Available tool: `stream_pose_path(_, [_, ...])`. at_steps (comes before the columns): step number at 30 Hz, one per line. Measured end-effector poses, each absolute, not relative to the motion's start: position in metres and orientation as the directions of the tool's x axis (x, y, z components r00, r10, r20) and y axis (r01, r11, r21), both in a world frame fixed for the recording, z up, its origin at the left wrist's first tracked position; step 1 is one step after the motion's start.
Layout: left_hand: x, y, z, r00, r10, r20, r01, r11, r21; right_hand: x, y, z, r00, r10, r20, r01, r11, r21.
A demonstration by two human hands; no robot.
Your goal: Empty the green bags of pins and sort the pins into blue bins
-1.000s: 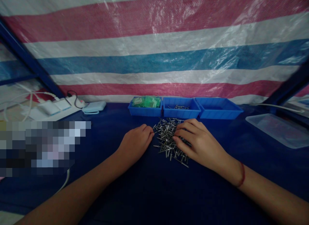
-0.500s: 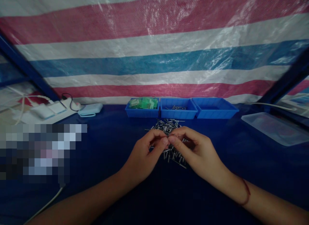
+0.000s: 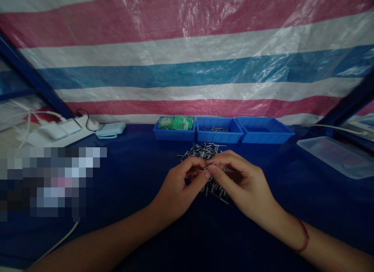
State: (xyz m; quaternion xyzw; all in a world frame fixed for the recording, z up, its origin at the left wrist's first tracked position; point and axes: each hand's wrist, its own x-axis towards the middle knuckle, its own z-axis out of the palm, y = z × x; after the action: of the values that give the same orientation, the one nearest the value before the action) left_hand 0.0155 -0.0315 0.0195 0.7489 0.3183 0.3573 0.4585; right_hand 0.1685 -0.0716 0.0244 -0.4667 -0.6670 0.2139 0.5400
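Metal-wise, pinching a tiny silvery piece in left hand and right hand, kinda blocking loose silvery metal pins near three blue plastic bins.

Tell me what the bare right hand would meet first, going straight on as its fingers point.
Most likely the bare left hand: its fingertips seem to touch those of the right hand, a small silver metal piece perhaps pinched between, above the pile of thin metal pins. Depth is unclear.
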Motion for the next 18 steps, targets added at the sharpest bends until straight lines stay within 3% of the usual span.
stream_pose_path(13, [0.0109, -0.0318, 0.023, 0.436, 0.788, 0.434, 0.184, -0.551, 0.814, 0.1712, -0.07, 0.0224, 0.019, 0.868, 0.496, 0.393, 0.45, -0.802])
stream_pose_path(18, [0.0087, -0.0325, 0.0251, 0.431, 0.78, 0.454, 0.171, -0.564, 0.808, 0.1712, -0.0713, 0.0241, -0.117, 0.842, 0.527, 0.445, 0.519, -0.73])
